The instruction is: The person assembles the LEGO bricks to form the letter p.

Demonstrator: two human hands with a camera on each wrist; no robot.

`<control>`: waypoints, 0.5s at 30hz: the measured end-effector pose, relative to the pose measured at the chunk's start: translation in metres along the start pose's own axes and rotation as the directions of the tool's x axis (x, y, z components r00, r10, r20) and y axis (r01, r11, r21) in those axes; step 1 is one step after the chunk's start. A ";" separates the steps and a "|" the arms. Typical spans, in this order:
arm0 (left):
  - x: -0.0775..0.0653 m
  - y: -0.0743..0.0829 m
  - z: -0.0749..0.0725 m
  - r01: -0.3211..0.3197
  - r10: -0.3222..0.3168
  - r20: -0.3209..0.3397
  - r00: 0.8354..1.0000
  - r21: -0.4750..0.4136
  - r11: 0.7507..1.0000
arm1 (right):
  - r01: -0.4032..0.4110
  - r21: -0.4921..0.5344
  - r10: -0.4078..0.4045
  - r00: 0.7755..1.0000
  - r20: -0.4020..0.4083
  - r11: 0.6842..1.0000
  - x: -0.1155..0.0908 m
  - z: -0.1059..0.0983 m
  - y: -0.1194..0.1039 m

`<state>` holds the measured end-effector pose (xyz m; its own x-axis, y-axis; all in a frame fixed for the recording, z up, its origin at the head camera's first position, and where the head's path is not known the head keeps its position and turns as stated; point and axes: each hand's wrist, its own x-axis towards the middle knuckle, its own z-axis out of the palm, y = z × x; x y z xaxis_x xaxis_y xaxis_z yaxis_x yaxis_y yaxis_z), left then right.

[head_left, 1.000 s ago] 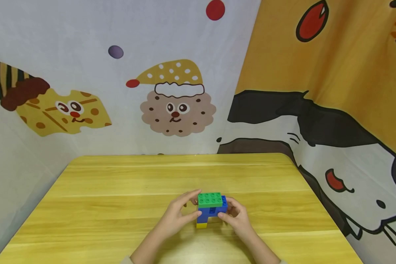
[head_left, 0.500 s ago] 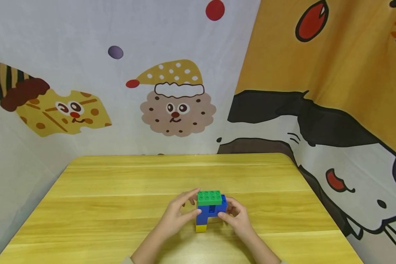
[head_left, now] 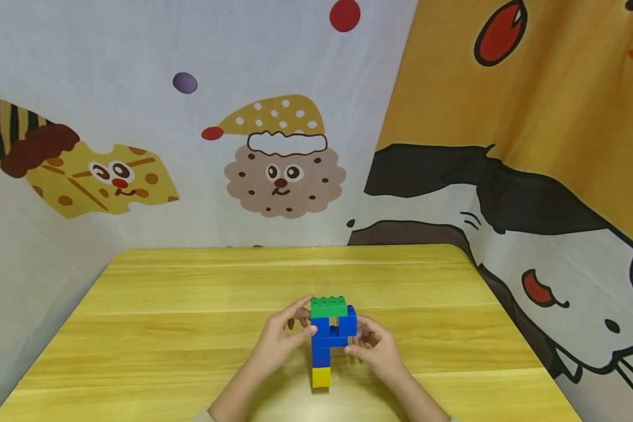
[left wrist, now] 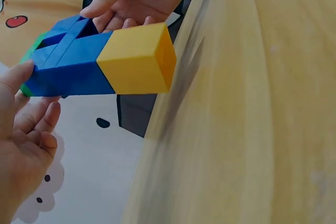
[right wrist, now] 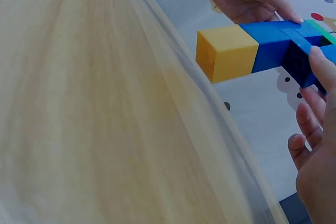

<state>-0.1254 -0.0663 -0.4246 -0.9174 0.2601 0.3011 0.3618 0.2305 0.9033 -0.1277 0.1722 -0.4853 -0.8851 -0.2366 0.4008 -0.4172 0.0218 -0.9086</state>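
Note:
A small build of toy building blocks is held up above the table between both hands. On top is a green brick with studs. Several blue bricks beneath it frame a small square hole, and a yellow brick forms the bottom of the single leg. My left hand grips the upper left side, thumb on the blue front and index finger up by the green brick. From the right, my right hand pinches the overhanging blue end, thumb in front; its other fingers are partly hidden behind.
The wooden table spreads below and around the hands. Behind it hangs a cartoon-printed cloth, which continues along the left and right sides close to the table's edges.
The block build has tilted, its yellow foot swinging toward the person and the green top going up and slightly left. More of its front and the hole now show. Both hands keep hold.

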 end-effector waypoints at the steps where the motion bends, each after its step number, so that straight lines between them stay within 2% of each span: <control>1: 0.000 -0.004 0.001 0.007 -0.007 -0.006 1.000 -0.007 1.000 | 0.000 0.000 0.000 1.000 0.008 1.000 0.000 0.000 0.000; 4: 0.002 -0.018 0.002 0.022 -0.022 -0.009 1.000 -0.019 1.000 | 0.000 -0.002 0.000 1.000 0.027 1.000 -0.001 0.000 0.001; 8: 0.003 -0.026 0.001 0.038 -0.038 0.015 0.999 -0.042 0.998 | -0.019 -0.028 0.019 1.000 0.015 0.999 -0.001 0.001 0.003; 12: 0.004 -0.027 0.001 0.059 -0.058 0.035 0.998 -0.043 0.997 | -0.046 -0.043 0.045 0.999 -0.012 0.998 0.000 0.001 0.005; 15: 0.005 -0.024 0.000 0.080 -0.078 0.046 0.996 -0.040 0.996 | -0.019 -0.051 0.019 1.000 -0.002 0.999 0.003 0.000 0.005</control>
<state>-0.1386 -0.0706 -0.4449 -0.9343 0.2843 0.2151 0.2802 0.2127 0.9361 -0.1320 0.1715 -0.4891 -0.8932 -0.2343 0.3838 -0.4103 0.0757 -0.9088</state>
